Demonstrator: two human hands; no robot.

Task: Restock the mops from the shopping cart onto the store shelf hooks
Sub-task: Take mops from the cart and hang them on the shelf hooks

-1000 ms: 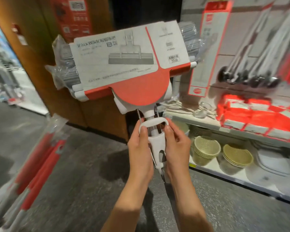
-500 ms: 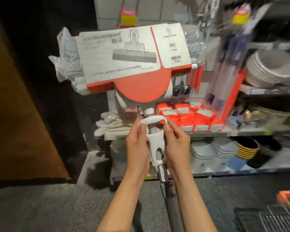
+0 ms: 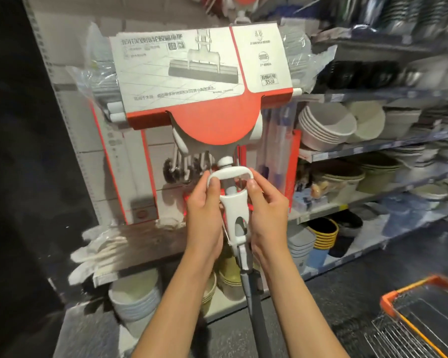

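Both hands hold 1 mop (image 3: 202, 81) upright in front of the store shelf (image 3: 360, 148), head up, its cardboard sleeve filling the view from 10 to 2 o'clock. The left hand (image 3: 204, 215) has its fingers curled round the white wringer handle (image 3: 234, 200) from the 9 o'clock side, thumb on the loop at the top. The right hand (image 3: 267, 213) pinches the same handle from the 3 o'clock side, thumb on the loop's other corner. So each grip is clamped on the mop, neither one apart or empty. The grey pole (image 3: 254, 306) runs down towards 6 o'clock between the forearms.

The shopping cart (image 3: 419, 316) shows only its orange-rimmed corner at 5 o'clock; whether more mops lie in it cannot be told. Behind the mop head, other mops (image 3: 184, 169) hang on the back panel, brush ends near the thumbs.

This looks like the carrying step: the mop is out of the cart and faces the display, not yet hung. No free hook is visible, hidden behind the sleeve. Next calls for finding a hook and hanging the mop on it.
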